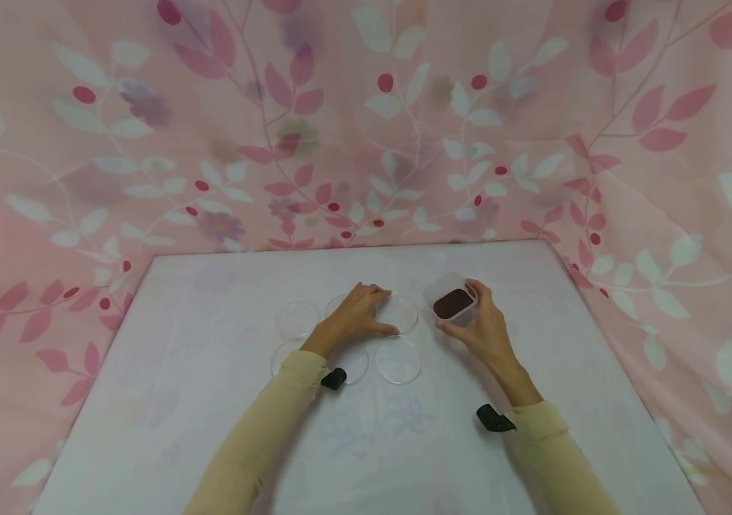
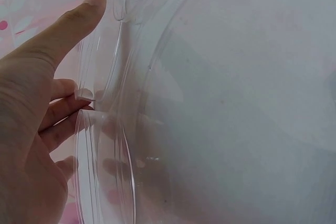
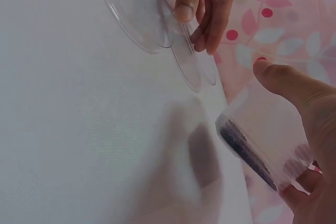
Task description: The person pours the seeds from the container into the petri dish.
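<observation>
Right hand: the right hand grasps a clear container between thumb and fingers; in the right wrist view this hand is cut off by the edge.
Container: it is held above the table, to the right of the dishes; how much it tilts, I cannot tell.
Contents: a dark brown material, its grain too small to make out.
Left hand: the left hand has thumb and fingers spread at the far right dish; whether it pinches the rim, I cannot tell.
Dishes: six transparent ones in two rows; the far middle dish and the near middle dish are partly hidden by the left arm.
Left wrist view: clear rims overlap, so dishes are difficult to separate.
Sleeves: both pale yellow sleeves are cut off by the lower edge.
</observation>
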Available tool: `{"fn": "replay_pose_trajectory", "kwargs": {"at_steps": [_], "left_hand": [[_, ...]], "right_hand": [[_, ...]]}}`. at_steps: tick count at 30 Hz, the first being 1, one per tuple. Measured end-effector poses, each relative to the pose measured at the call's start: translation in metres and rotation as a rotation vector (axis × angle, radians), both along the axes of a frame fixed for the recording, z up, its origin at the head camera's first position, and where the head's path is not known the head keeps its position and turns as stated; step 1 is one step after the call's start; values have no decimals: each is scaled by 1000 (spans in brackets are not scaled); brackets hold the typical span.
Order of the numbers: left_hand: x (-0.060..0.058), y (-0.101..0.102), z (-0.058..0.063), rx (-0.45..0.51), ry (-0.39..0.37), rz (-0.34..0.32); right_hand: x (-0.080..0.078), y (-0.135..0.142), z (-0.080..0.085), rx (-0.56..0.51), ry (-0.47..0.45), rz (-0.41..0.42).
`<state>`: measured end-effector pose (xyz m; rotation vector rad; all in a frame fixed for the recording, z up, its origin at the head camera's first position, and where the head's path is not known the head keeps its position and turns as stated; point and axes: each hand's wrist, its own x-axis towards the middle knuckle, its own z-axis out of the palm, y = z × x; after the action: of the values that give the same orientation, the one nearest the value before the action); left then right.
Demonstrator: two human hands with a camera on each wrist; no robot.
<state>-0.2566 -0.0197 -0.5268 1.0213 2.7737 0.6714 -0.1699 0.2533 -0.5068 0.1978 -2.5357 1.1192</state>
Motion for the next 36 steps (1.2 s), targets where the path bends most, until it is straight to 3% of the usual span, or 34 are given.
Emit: {"fn": "replay_pose_trajectory", "kwargs": {"at_steps": [14,24,36], "left_hand": [[-2,0,-3,-18,10,-1],[-1,-1,-2,7,2,-3],[1,-1,-3,-4,24,18]], "right_hand": [[-10,-11,23,262,-83,104],[-14,-19,30,344,-138,143],[-18,-27,37,431,-54,211]]}}
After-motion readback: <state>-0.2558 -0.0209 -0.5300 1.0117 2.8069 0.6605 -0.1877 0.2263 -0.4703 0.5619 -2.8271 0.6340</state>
